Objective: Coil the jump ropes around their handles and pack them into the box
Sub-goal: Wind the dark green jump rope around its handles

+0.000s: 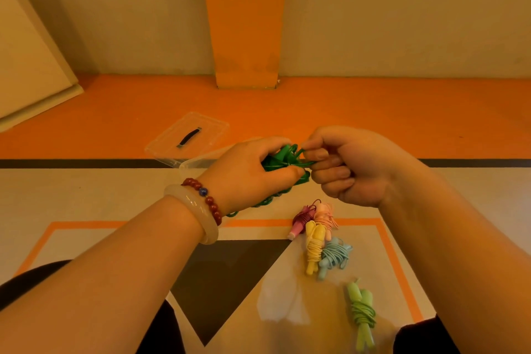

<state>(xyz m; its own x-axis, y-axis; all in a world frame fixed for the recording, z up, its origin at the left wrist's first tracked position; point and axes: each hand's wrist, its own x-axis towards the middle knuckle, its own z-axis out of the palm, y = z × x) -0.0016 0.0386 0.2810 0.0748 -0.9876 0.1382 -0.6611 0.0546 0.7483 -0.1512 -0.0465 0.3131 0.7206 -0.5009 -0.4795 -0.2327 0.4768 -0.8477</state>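
Observation:
My left hand (253, 172) grips the handles of a dark green jump rope (283, 159), its cord wound around them and trailing below my wrist. My right hand (350, 165) pinches a loop of the same green cord close to the handles. On the floor below lie coiled ropes: a maroon one (301, 221), a pink one (324, 215), a yellow one (313, 247), a light blue one (333, 256) and a light green one (362, 313). The clear plastic box (186, 165) is mostly hidden behind my left hand.
A clear lid (188, 135) with a dark handle lies on the orange floor beyond the box. An orange pillar (245, 37) and beige wall stand at the back. My dark-clothed knees (26, 284) show at the bottom corners.

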